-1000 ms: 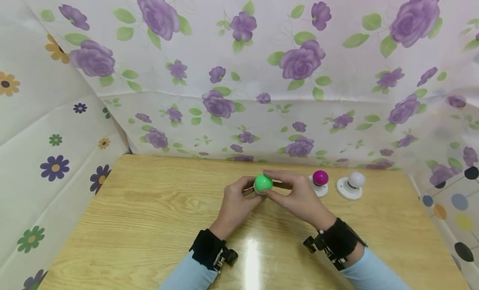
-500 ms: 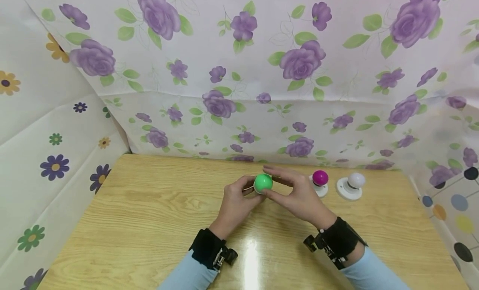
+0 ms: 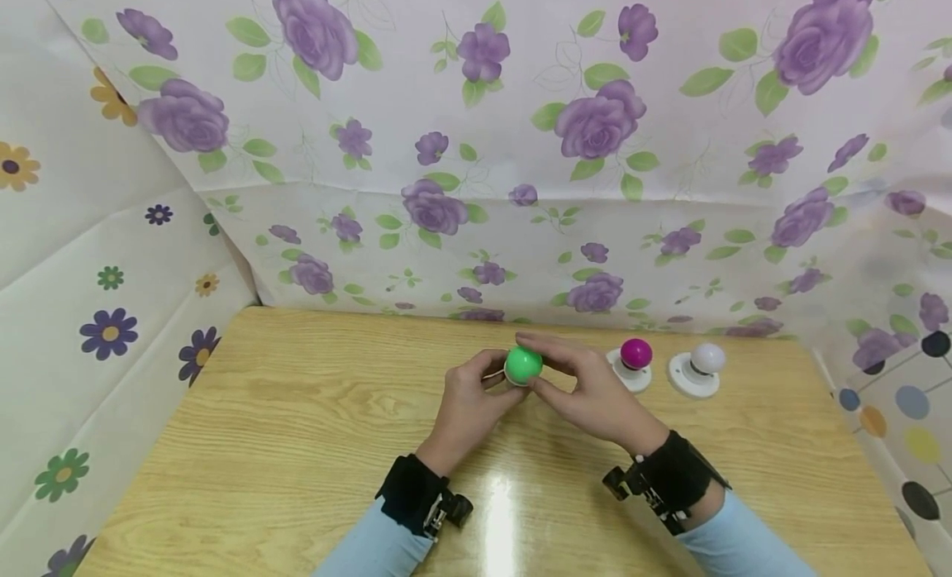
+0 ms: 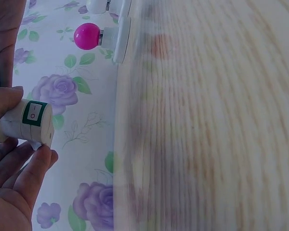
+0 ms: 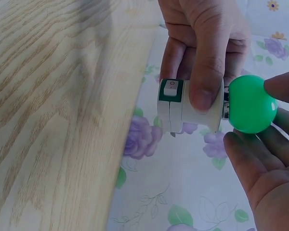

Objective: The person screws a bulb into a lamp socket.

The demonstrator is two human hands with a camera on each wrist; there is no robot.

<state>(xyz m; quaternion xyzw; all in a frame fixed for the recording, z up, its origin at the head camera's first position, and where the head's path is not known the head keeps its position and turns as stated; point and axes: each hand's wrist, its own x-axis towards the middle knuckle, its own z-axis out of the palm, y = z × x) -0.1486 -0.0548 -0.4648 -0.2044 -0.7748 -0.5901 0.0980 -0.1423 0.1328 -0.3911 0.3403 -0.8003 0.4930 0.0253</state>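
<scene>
My left hand (image 3: 476,393) grips a white lamp socket (image 5: 185,106), its thumb pressed on the side. A small rocker switch (image 4: 32,112) with a green surround shows near the socket's base end. Screwed partly into the socket is a round green light bulb (image 3: 524,364), a strip of its metal thread (image 5: 226,102) visible between globe and socket. My right hand (image 3: 591,391) holds the globe, thumb on one side and fingers on the other. Both hands are over the table's back half, and the socket lies sideways in the wrist views.
To the right of the hands stand a magenta bulb (image 3: 636,354) and a white bulb (image 3: 708,359), each in a round white base on the wooden table (image 3: 312,445). A flowered cloth (image 3: 491,230) hangs behind the table's back edge.
My right fingers loosened slightly from the green bulb, then came round it again, shifted a little left. My left hand and the socket have stayed in place.
</scene>
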